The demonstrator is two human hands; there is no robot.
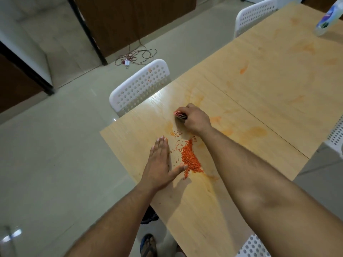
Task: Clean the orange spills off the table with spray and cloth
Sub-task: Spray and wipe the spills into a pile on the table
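- Orange grains point(191, 160) lie in a heap on the table point(259, 86), between the two hands and just beside the left thumb (a looser scatter trails from the heap toward the right hand).
- Left hand point(159, 164) lies flat on the table, palm down, fingers straight and together, thumb spread out so that its tip touches the near edge of the heap; it holds nothing.
- Right hand point(193, 117) is farther out than the left, fingers curled tightly round a bunched cloth point(179, 115), which shows pink and dark folds at the fingertips and is pressed against the tabletop.
- Orange smears point(256, 132) stain the wood to the right of the right hand, and fainter ones spread well beyond it across the far part of the table.
- Spray bottle point(329, 17) stands at the far right corner, well apart from both hands (only partly in view, blurred).
- White chair point(139, 86) with a perforated back sits at the table edge just beyond the left hand; a second one point(255, 14) stands farther along the same side.
- Tangled cable point(133, 57) lies on the floor beyond the nearer chair.
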